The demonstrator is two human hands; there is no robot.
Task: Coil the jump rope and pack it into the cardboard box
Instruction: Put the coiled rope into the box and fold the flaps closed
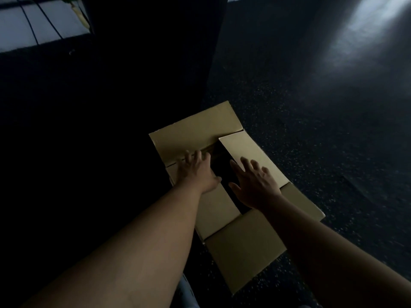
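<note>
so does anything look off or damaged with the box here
No damage shows. The cardboard box sits askew on the dark floor, flaps half open. The left hand and right hand lie flat on the side flaps. The gap between is too dark to show the rope.
</note>
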